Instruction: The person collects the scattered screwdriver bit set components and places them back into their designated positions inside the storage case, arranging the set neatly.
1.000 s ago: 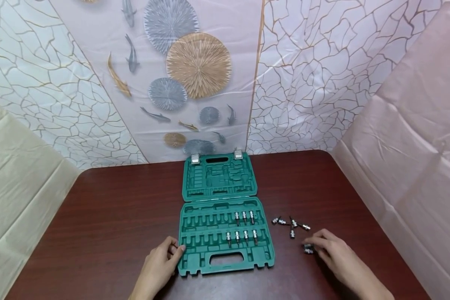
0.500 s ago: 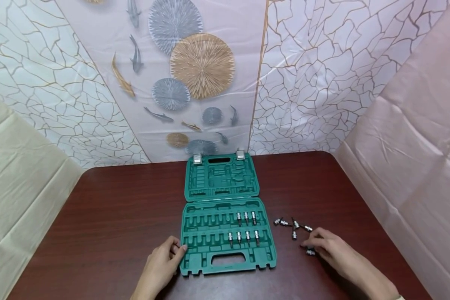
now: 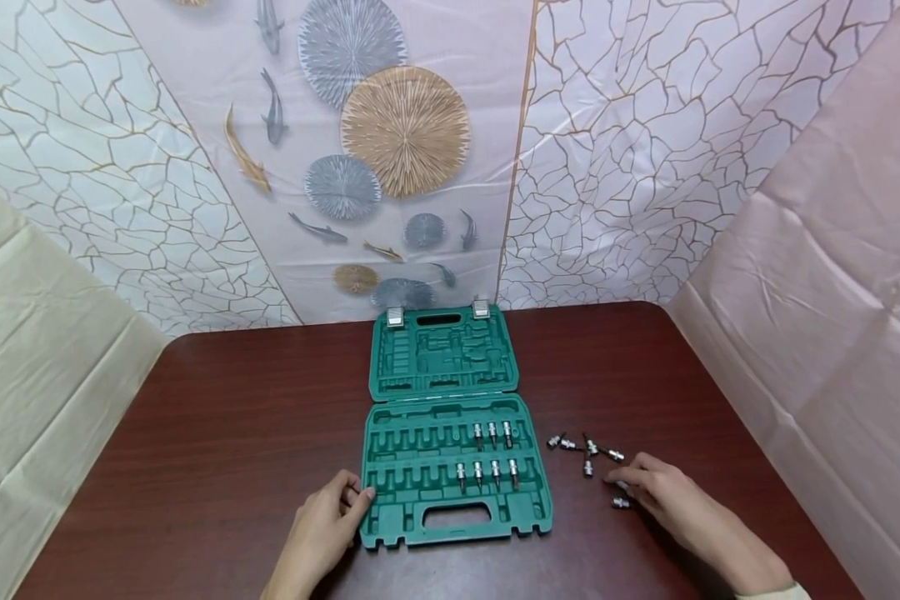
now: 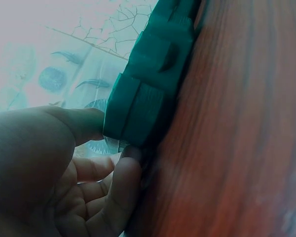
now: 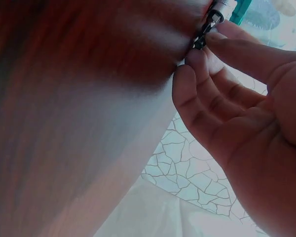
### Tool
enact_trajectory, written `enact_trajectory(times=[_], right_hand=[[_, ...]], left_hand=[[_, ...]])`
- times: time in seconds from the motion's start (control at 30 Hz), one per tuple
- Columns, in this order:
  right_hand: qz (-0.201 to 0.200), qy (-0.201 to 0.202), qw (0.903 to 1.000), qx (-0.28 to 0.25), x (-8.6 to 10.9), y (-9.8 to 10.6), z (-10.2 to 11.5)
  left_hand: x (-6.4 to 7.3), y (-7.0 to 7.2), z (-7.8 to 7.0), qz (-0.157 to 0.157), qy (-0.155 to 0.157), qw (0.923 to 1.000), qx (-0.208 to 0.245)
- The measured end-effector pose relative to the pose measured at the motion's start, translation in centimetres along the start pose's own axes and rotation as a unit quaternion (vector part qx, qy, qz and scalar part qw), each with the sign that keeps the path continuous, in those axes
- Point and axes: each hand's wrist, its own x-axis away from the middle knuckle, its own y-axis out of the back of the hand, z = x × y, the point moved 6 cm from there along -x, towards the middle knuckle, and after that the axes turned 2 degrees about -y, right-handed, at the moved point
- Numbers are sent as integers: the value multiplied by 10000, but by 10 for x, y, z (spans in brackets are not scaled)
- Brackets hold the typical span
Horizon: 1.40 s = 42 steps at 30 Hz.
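Note:
An open green tool case [image 3: 456, 492] lies on the table, with chrome bit sockets [image 3: 496, 475] seated in the right part of its two slotted rows. My left hand [image 3: 322, 525] grips the case's near left edge, thumb on top and fingers curled beneath; the left wrist view shows the case side [image 4: 138, 106] between them. To the right of the case, my right hand [image 3: 667, 500] pinches a bit socket [image 5: 203, 38] low at the tabletop, between thumb and fingertips. Another bit socket [image 3: 621, 503] lies beside these fingers. The right hand partly hides the pinched one in the head view.
Several loose bit sockets [image 3: 588, 468] lie in a small cluster between the case and my right hand. The case lid [image 3: 444, 354] lies folded back toward the patterned cloth wall [image 3: 405, 133]. Cloth sides [image 3: 817, 275] border the dark red table [image 3: 255, 417].
The view shifted slightly. My right fingers have shifted a little over the two near bit sockets, and one now shows between them. The left hand still holds the case edge.

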Motion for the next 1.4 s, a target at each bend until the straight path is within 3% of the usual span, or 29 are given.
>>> enact_trajectory(times=[0.33,0.7,1.0,1.3,1.4], right_hand=[[-9,-255,9997,30,2,2,-2],[547,-394,9977,-26,5,1,-4],[703,-352,9968,148,-3,-2,-8],[1325,-1476,9785,562,-7,0,-11],[1381,-1674,9743,603,-12,2,-6]], left_hand=[[-1,-1,0,2,-50,10000,-37],[0,1,-2,-47,-115,9999,-101],[0,2,-2,-55,-55,9999,-83],[0,2,-1,-39,-23,10000,-55],[0,1,-1,-23,-28,10000,-37]])
